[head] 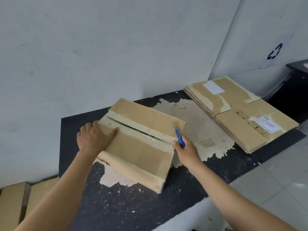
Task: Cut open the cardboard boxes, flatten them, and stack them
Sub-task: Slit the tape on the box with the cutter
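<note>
A brown cardboard box (141,147) stands on the dark table (126,207), its taped top seam slit open along the middle. My left hand (95,137) lies flat on the box's top left corner, fingers straight, thumb on the near flap. My right hand (186,150) grips a blue utility knife (180,137) at the box's right end, with the blade at the end of the seam. A stack of flattened cardboard boxes (240,112) lies at the back right of the table.
The table top is worn, with pale patches (196,127) where the coating has peeled. A white wall runs behind it. More cardboard boxes (20,202) stand low at the left. Tiled floor (275,179) lies to the right.
</note>
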